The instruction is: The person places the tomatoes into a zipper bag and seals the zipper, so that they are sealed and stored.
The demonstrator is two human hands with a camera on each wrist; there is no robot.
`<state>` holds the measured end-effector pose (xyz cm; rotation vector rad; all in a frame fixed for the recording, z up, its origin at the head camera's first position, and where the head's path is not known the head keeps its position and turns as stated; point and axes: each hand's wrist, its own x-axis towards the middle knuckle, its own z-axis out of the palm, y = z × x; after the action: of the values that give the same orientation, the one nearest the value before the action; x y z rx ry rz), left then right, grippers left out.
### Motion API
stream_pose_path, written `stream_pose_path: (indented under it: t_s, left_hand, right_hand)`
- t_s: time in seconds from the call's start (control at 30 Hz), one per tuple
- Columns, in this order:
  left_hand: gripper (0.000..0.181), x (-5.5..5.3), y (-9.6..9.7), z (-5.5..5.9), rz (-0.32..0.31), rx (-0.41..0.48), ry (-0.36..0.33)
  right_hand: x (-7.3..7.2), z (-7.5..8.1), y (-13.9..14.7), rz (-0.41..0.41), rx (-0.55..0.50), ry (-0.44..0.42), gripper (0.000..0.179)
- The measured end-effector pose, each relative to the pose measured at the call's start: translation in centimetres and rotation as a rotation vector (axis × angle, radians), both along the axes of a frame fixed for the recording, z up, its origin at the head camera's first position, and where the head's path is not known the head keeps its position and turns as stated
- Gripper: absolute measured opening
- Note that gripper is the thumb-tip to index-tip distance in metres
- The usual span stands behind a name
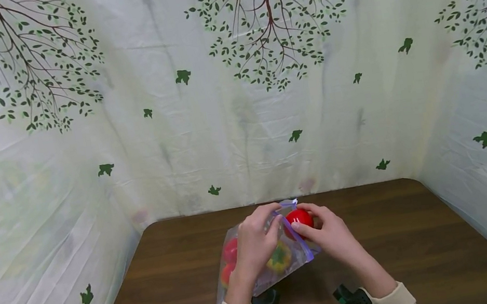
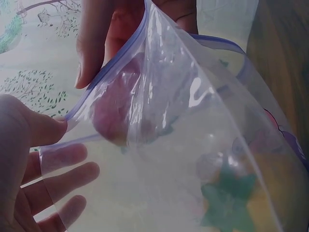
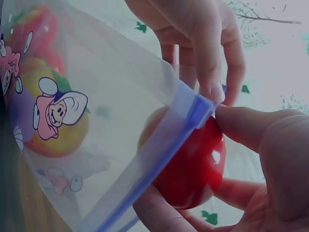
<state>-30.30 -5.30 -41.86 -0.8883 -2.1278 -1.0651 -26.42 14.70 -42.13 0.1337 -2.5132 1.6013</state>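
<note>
My left hand pinches the rim of a clear zip bag between thumb and fingers. Along the bag's mouth runs a purple zip strip, and the mouth is parted. A round, shiny red toy fruit sits in this mouth, partly behind the clear film. My right hand grips that fruit, thumb on the near side and fingers under it. Inside the bag lie a yellow-orange toy fruit with a green star-shaped leaf and several red pieces.
The bag lies over a dark brown wooden table. Behind and beside the table hang pale curtains printed with trees and green leaves. A black wrist device is on the left wrist, another black device on the right.
</note>
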Motion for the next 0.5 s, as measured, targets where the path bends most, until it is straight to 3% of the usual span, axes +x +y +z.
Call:
stream_pose_path:
  t_s: [0.17, 0.5]
  left_hand:
    - [0.028, 0.1, 0.0, 0.0, -0.007, 0.001, 0.004]
    - [0.027, 0.2, -0.1, 0.2, 0.013, 0.007, 0.007]
  right_hand:
    - [0.0, -0.1, -0.4, 0.017, -0.016, 0.021, 0.056]
    - [0.9, 0.4, -1.6, 0.061, -0.156, 0.044, 0.049]
